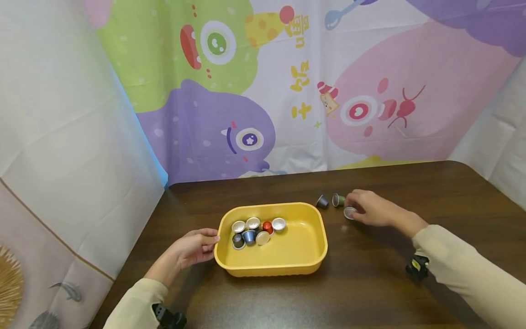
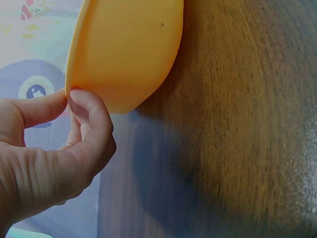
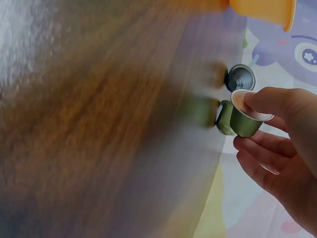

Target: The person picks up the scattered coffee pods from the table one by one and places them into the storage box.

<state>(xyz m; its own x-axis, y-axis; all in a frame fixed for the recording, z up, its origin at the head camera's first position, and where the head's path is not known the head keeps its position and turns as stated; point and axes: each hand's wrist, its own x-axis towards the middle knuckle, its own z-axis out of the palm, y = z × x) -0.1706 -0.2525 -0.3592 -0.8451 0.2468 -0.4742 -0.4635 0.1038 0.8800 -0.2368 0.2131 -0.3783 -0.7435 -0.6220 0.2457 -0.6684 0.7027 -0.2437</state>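
Observation:
In the head view, a yellow plastic basin (image 1: 306,262) holds several coffee capsules (image 1: 249,236) at its left side. My left hand (image 1: 196,248) pinches the basin's left rim between thumb and fingers, as the left wrist view also shows. To the right of the basin, my right hand (image 1: 371,208) grips a green coffee capsule (image 3: 243,121) with a pale lid, thumb on the lid and fingers beneath. Close by on the table are a second green capsule (image 1: 338,200) and a dark grey-blue capsule (image 1: 322,201).
The dark wooden table (image 1: 263,301) extends around the basin. A printed cloth (image 1: 300,137) with cartoon figures hangs along the table's back edge, and a pale cloth (image 1: 74,114) hangs at the left.

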